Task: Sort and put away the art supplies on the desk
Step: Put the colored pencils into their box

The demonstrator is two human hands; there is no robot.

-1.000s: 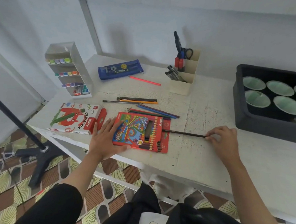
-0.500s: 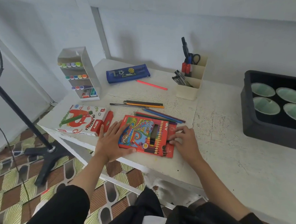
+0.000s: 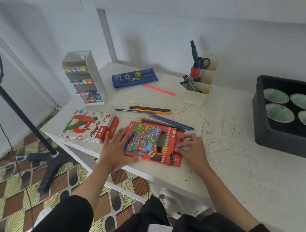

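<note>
A red coloured pencil box (image 3: pixel 150 142) lies flat near the front edge of the white desk (image 3: pixel 230 156). My left hand (image 3: pixel 115 149) rests flat on the box's left end, thumb along its near edge, holding it down. My right hand (image 3: pixel 191 147) is at the box's open right end, fingers bent, tips on the flap and the pencil ends. Just behind the box lie blue, purple and red loose pencils (image 3: pixel 168 123), with a second small group (image 3: pixel 148 110) farther back. A pink pencil (image 3: pixel 158 89) lies alone by the blue pencil case (image 3: pixel 134 77).
An oil pastels box (image 3: pixel 87 126) sits at the desk's left corner, with a white marker rack (image 3: pixel 83 78) behind it. A cream pen holder (image 3: pixel 200 88) holds pens and scissors. A black tray (image 3: pixel 266 127) of green dishes stands at the right. A fan stand (image 3: pixel 25 120) is left of the desk.
My right hand slid a dark pencil leftward into the box's open end and now sits against the box. My left hand stayed on the box.
</note>
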